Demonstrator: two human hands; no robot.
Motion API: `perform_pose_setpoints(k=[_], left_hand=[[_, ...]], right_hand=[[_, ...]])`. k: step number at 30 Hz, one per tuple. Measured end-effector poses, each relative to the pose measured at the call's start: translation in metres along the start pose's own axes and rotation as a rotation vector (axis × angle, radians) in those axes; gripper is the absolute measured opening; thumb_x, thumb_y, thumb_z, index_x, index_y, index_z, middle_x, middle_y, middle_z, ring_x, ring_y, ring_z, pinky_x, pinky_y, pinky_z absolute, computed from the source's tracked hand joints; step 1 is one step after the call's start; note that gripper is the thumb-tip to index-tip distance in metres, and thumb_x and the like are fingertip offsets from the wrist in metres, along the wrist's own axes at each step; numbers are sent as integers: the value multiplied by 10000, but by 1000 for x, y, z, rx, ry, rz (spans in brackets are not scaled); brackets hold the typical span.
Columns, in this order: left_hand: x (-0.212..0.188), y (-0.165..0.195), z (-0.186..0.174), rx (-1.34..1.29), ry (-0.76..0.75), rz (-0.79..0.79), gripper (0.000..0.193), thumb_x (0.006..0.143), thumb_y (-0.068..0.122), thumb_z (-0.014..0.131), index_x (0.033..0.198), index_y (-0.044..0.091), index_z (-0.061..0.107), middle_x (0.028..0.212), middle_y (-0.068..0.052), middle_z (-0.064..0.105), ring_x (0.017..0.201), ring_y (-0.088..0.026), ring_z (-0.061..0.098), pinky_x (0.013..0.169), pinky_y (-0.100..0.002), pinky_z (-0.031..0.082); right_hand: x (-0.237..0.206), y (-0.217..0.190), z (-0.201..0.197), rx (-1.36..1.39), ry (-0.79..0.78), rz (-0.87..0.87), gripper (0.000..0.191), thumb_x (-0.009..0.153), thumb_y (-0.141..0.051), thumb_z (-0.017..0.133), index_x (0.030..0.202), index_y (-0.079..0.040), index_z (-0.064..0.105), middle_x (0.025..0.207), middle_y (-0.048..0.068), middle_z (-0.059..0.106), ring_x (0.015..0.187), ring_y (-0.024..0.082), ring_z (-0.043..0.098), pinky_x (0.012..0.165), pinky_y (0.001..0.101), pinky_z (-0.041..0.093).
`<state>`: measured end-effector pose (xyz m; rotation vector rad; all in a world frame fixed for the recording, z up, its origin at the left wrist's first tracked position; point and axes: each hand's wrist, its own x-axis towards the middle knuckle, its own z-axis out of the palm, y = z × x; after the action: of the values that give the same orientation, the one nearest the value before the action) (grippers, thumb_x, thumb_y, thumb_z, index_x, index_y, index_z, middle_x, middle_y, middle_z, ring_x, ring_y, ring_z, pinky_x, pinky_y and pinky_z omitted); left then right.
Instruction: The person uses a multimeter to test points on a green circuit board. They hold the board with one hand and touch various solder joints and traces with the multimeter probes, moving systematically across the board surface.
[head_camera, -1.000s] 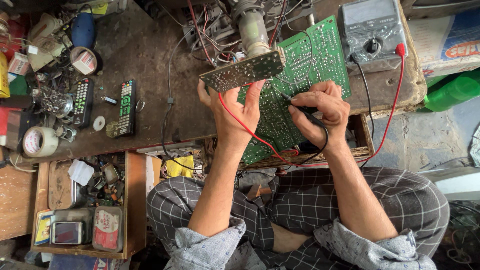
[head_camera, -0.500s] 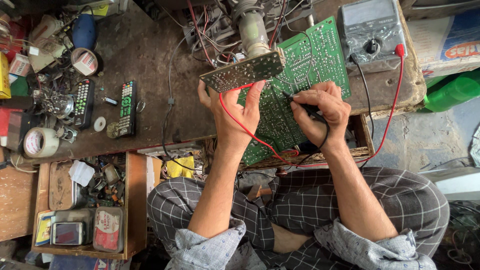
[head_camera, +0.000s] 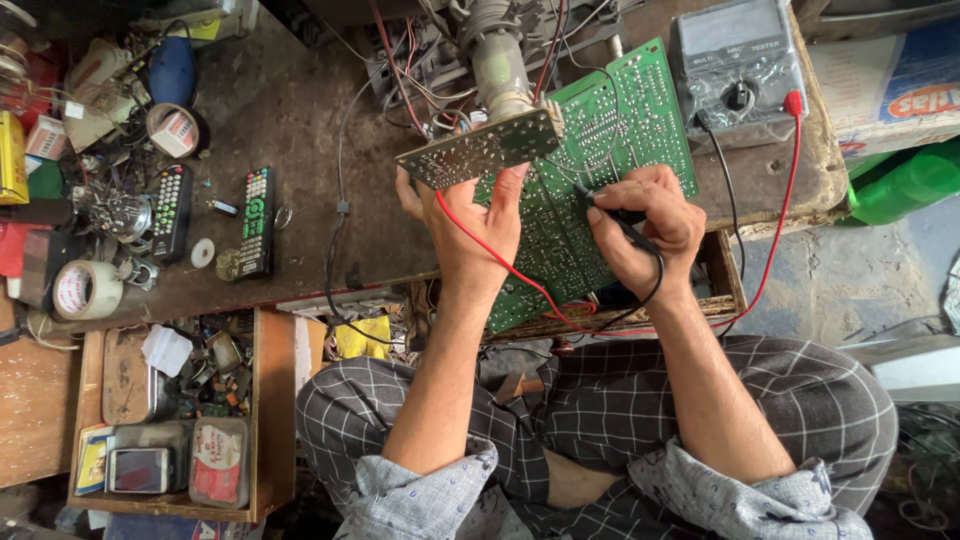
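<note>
Here, two hands, two probes: left hand (head_camera: 478, 222) gripping the red probe (head_camera: 450, 205), right hand (head_camera: 648, 225) pinching the black probe (head_camera: 612, 212), both against one green circuit board (head_camera: 610, 130). Beyond, one multimeter (head_camera: 735, 65); leftward on the surface (head_camera: 290, 130), two remote controls (head_camera: 172, 212).

Dark table (head_camera: 300, 130): two remotes (head_camera: 255, 222) on it, tape roll (head_camera: 85, 290) left of them, grey multimeter (head_camera: 735, 65) far right.

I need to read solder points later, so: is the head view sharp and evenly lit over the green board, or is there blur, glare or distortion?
Head view: the green circuit board is in soft, even daylight, no strong glare; the left hand and right hand look sharp, without motion blur; solder points are too small to make out; the drawer sits dimmer; edges bow slightly from the wide lens.
</note>
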<state>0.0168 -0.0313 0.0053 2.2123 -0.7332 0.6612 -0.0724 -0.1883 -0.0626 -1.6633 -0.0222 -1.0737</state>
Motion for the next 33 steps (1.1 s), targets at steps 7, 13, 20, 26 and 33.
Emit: perform_pose_setpoints(k=[7, 13, 20, 26, 33], left_hand=[[-1, 3, -2, 67, -3, 16, 324, 981, 417, 725, 1178, 161, 749, 1335, -67, 669, 1373, -288, 507, 1246, -636, 90], [-1, 9, 5, 47, -23, 12, 310, 992, 413, 715, 1182, 171, 753, 1341, -75, 670, 1362, -286, 521, 1241, -659, 85], [-2, 21, 6, 48, -16, 40, 279, 995, 404, 714, 1157, 182, 761, 1328, -69, 667, 1359, -283, 512, 1237, -634, 83], [-1, 27, -5, 34, -44, 26, 250, 996, 402, 710, 1121, 200, 788, 1285, -30, 687, 1348, -256, 519, 1245, -616, 88], [2, 37, -6, 39, -29, 42, 255, 996, 405, 711, 1122, 197, 790, 1289, -31, 684, 1352, -262, 503, 1247, -607, 91]], right_hand=[[0, -4, 3, -15, 24, -10, 156, 839, 51, 759, 959, -32, 704, 965, 52, 734, 936, 196, 635, 823, 311, 505], [0, -1, -6, 2, 18, -16, 163, 844, 58, 758, 970, -32, 705, 985, 54, 735, 952, 202, 628, 821, 303, 505], [2, -3, -16, -74, -9, -54, 176, 835, 58, 777, 968, -45, 726, 977, 46, 741, 939, 198, 631, 874, 318, 515], [1, -11, -16, -91, -38, -67, 191, 816, 52, 786, 969, -52, 741, 962, 39, 742, 922, 194, 618, 886, 323, 504], [6, -15, -23, -94, -35, -59, 187, 818, 50, 791, 966, -55, 745, 961, 35, 741, 920, 194, 617, 891, 324, 494]])
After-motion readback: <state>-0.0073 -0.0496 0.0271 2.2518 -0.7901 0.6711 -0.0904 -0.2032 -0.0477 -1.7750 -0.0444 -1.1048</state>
